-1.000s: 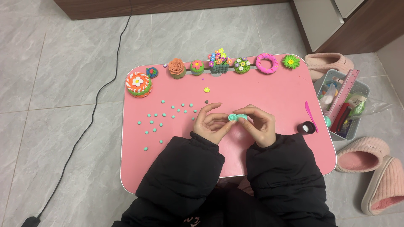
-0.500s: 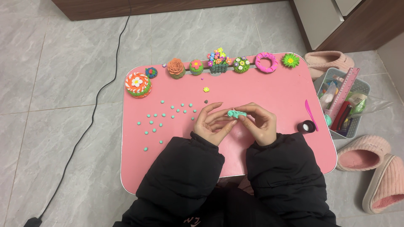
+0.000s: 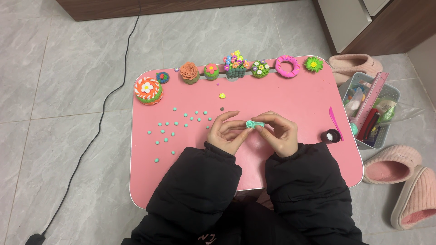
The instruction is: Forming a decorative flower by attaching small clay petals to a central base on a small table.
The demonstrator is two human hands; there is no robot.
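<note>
Over the middle of the pink table, my left hand and my right hand meet around a small teal clay piece, which both pinch between fingertips. Both arms wear black puffy sleeves. Left of my hands, several small teal clay balls lie scattered on the tabletop. A tiny yellow clay flower sits a little beyond my hands.
Clay models line the table's far edge: an orange and green cake, an orange rose, a flower basket, a pink ring, a green flower. A pink tool and small dark pot lie right. A supply bin, slippers and a black cable sit on the floor.
My fingers have shifted slightly around the teal clay piece; both hands stay in the same place over the table.
</note>
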